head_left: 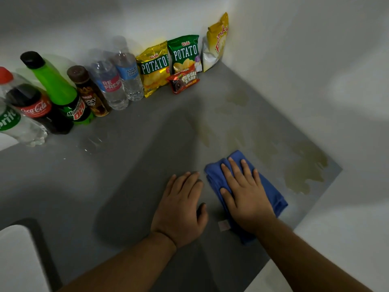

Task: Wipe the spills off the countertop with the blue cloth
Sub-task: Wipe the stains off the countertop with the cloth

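Blue cloth [271,192]: right hand [244,192] flat on it, fingers [236,171] straight;
Left hand [181,209]: flat on bench [126,175], relaxed;
Tip: imo press down, sweep into spills [303,165]

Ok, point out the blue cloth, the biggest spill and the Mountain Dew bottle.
blue cloth [273,192]: head view, bare right fold.
biggest spill [303,165]: head view, puddle's middle.
Mountain Dew bottle [56,87]: head view, green body.

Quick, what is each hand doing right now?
Left hand: open, flat on the countertop, holding nothing.
Right hand: open, fingers straight, pressing the blue cloth.
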A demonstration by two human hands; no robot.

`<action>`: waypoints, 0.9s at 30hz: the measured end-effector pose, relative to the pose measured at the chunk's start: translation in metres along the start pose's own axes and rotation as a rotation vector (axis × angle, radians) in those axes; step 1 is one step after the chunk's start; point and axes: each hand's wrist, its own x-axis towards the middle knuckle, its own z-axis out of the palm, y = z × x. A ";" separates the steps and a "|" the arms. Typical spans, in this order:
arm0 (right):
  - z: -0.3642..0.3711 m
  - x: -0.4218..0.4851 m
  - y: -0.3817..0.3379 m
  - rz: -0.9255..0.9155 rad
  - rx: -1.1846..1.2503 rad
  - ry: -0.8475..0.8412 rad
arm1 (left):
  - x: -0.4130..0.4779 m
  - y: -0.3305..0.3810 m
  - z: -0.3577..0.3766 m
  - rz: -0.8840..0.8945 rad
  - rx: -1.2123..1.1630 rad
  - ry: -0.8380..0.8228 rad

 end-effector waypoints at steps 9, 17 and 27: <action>-0.012 0.008 0.033 -0.017 -0.014 -0.008 | 0.002 -0.001 -0.001 -0.022 -0.058 0.012; 0.000 0.008 0.006 -0.159 -0.013 0.018 | 0.032 -0.018 -0.014 -0.028 -0.112 0.168; -0.022 0.050 0.023 -0.028 0.018 0.025 | 0.088 -0.082 -0.044 -0.088 0.019 0.072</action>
